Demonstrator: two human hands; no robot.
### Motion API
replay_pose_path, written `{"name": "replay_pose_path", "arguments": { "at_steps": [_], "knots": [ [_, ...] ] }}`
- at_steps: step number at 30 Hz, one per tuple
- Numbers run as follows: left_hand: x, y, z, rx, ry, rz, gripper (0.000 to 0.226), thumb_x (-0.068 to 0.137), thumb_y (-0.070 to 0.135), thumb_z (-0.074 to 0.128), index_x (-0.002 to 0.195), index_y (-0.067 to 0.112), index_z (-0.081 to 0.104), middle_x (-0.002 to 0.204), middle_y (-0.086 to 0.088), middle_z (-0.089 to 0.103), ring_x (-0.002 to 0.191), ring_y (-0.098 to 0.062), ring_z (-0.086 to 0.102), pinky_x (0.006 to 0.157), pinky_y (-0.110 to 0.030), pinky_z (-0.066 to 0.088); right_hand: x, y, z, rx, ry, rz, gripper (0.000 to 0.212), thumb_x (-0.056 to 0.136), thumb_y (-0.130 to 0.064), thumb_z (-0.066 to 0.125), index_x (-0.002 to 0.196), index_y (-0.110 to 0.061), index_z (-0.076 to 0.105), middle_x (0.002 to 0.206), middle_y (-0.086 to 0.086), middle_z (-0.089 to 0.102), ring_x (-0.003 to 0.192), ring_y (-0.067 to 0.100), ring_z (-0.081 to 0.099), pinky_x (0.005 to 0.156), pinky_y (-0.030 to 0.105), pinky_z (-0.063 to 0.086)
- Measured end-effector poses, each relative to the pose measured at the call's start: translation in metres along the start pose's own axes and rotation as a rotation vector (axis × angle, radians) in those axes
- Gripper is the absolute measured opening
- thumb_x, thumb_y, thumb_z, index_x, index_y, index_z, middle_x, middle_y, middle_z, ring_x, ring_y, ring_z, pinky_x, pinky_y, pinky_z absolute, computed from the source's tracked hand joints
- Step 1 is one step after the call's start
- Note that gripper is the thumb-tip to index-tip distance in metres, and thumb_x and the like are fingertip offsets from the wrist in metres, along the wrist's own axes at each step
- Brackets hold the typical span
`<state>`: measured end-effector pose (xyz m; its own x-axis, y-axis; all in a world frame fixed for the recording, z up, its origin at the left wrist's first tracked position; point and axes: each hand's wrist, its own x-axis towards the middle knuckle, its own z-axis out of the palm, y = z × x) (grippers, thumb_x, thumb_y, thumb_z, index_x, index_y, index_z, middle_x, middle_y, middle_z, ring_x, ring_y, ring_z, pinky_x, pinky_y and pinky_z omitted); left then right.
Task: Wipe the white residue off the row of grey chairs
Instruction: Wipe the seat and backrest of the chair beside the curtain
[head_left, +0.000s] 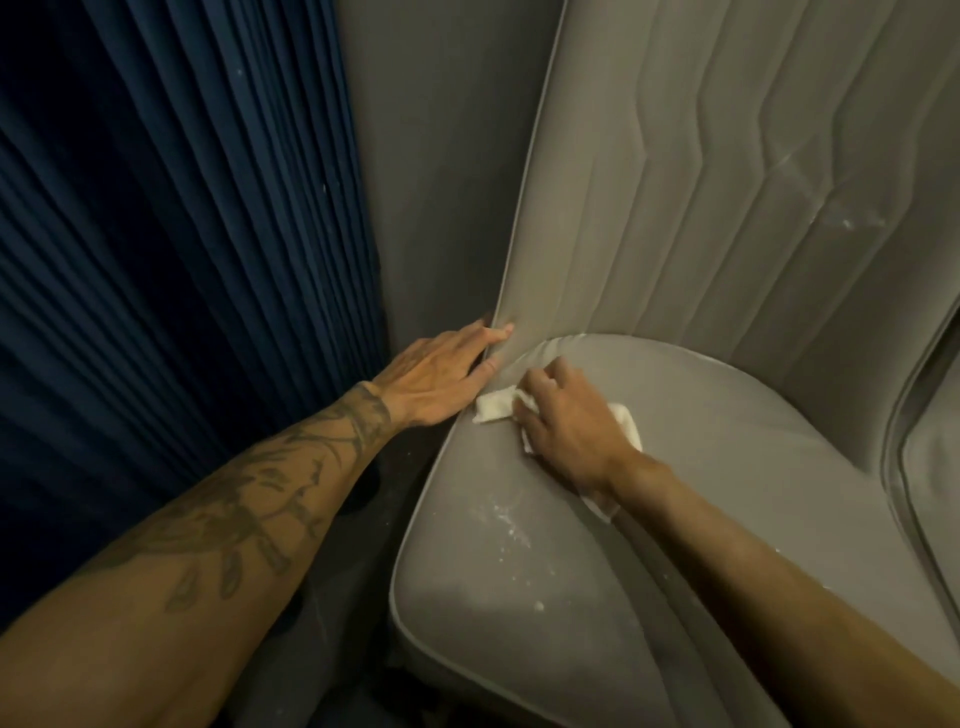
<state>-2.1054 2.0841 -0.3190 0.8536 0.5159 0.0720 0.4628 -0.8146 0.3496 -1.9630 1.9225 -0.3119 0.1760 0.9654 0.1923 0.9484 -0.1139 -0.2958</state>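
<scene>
Pressing a white cloth (493, 408) onto the grey chair (727, 493), the right hand (566, 421) sits at the rear left corner of the seat cushion (519, 649). Its fingers are bent over the bunched fabric and hold it against the upholstery. Parts of the cloth stick out to the left of the fingers, to the right of the knuckles and under the wrist.

The left hand (436, 379) lies flat just beside it, grasping nothing. Its fingers are straight and together, and the fingertips touch the piped left edge of the backrest (701, 182) where this meets the cushion. The tattooed forearm (234, 509) reaches in from the lower left.

White residue (511, 525) is scattered in specks across the middle and front of the cushion, nearer the camera than the cloth. A few more specks and faint streaks (847, 223) mark the quilted, zigzag-stitched backrest at the right.

A dark blue pleated curtain (182, 234) hangs to the left of the chair, with a plain grey wall (441, 156) between curtain and backrest. At the right edge, the rounded side of a second grey chair (935, 467) stands just beside the first.
</scene>
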Motion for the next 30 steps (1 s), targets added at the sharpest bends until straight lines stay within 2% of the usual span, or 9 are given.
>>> {"name": "replay_pose_path", "arguments": {
  "at_steps": [2, 8, 10, 12, 15, 22, 24, 28, 30],
  "knots": [
    [0.0, 0.001, 0.0, -0.006, 0.0, -0.002, 0.052, 0.109, 0.054, 0.026, 0.159, 0.043, 0.019, 0.168, 0.003, 0.03, 0.151, -0.022, 0.035, 0.119, -0.05, 0.033, 0.002, -0.005, 0.003, -0.013, 0.03, 0.075, 0.027, 0.103, -0.036, 0.044, 0.11, -0.011, 0.052, 0.115, 0.013, 0.048, 0.104, 0.033, 0.049, 0.091, 0.046, 0.041],
    [-0.002, -0.001, 0.005, -0.01, -0.001, -0.006, 0.052, 0.109, 0.055, 0.025, 0.159, 0.046, 0.015, 0.17, 0.001, 0.025, 0.151, -0.024, 0.035, 0.119, -0.053, 0.033, -0.052, -0.022, 0.006, 0.119, -0.039, -0.247, 0.026, 0.103, -0.048, 0.036, 0.112, -0.027, 0.049, 0.114, -0.003, 0.045, 0.095, 0.017, 0.048, 0.086, 0.034, 0.043],
    [-0.001, -0.001, 0.007, -0.016, 0.009, -0.023, 0.052, 0.109, 0.056, 0.026, 0.158, 0.047, 0.013, 0.171, 0.0, 0.023, 0.152, -0.024, 0.035, 0.12, -0.052, 0.032, -0.035, 0.009, -0.003, 0.042, -0.013, -0.171, 0.028, 0.104, -0.042, 0.041, 0.113, -0.019, 0.053, 0.115, 0.005, 0.048, 0.098, 0.026, 0.051, 0.089, 0.04, 0.042],
    [-0.003, 0.002, 0.011, -0.029, 0.026, -0.038, 0.053, 0.108, 0.057, 0.025, 0.158, 0.049, 0.011, 0.171, -0.001, 0.022, 0.151, -0.025, 0.035, 0.121, -0.051, 0.031, -0.013, 0.039, -0.013, -0.026, 0.02, 0.044, 0.029, 0.104, -0.035, 0.045, 0.112, -0.01, 0.055, 0.115, 0.014, 0.049, 0.103, 0.035, 0.051, 0.091, 0.045, 0.04],
    [-0.004, 0.006, 0.019, -0.043, 0.062, -0.049, 0.053, 0.108, 0.057, 0.024, 0.158, 0.049, 0.008, 0.172, -0.001, 0.019, 0.149, -0.028, 0.038, 0.119, -0.049, 0.032, 0.001, 0.045, -0.012, -0.046, 0.056, 0.231, 0.029, 0.104, -0.034, 0.045, 0.108, -0.006, 0.054, 0.114, 0.018, 0.05, 0.105, 0.038, 0.05, 0.094, 0.047, 0.04],
    [-0.006, 0.008, 0.022, 0.005, 0.073, -0.059, 0.056, 0.107, 0.06, 0.018, 0.159, 0.052, 0.0, 0.173, 0.002, 0.015, 0.148, -0.028, 0.038, 0.117, -0.05, 0.035, -0.059, 0.008, 0.001, 0.114, 0.001, -0.153, 0.032, 0.103, -0.052, 0.031, 0.108, -0.025, 0.049, 0.109, -0.002, 0.045, 0.091, 0.019, 0.047, 0.083, 0.035, 0.042],
    [-0.011, 0.013, 0.021, 0.027, 0.073, -0.085, 0.057, 0.107, 0.06, 0.016, 0.16, 0.051, -0.003, 0.174, 0.004, 0.01, 0.149, -0.028, 0.036, 0.118, -0.051, 0.034, -0.045, 0.032, -0.007, 0.02, 0.023, -0.091, 0.03, 0.104, -0.044, 0.038, 0.11, -0.018, 0.052, 0.111, 0.006, 0.048, 0.096, 0.027, 0.05, 0.087, 0.042, 0.042],
    [-0.031, 0.03, 0.029, 0.035, 0.121, -0.149, 0.056, 0.109, 0.055, 0.015, 0.164, 0.044, 0.008, 0.174, 0.006, 0.008, 0.149, -0.027, 0.035, 0.117, -0.051, 0.035, -0.013, 0.066, -0.021, -0.11, 0.036, 0.242, 0.03, 0.104, -0.035, 0.043, 0.11, -0.008, 0.052, 0.116, 0.018, 0.049, 0.106, 0.038, 0.05, 0.093, 0.047, 0.04],
    [-0.037, 0.035, 0.032, 0.032, 0.148, -0.169, 0.055, 0.11, 0.052, 0.017, 0.164, 0.042, 0.013, 0.174, 0.004, 0.012, 0.148, -0.028, 0.037, 0.116, -0.049, 0.035, -0.021, 0.046, -0.013, -0.057, 0.068, 0.204, 0.029, 0.103, -0.037, 0.044, 0.106, -0.009, 0.052, 0.112, 0.017, 0.049, 0.102, 0.037, 0.05, 0.089, 0.045, 0.04]
  ]
}}
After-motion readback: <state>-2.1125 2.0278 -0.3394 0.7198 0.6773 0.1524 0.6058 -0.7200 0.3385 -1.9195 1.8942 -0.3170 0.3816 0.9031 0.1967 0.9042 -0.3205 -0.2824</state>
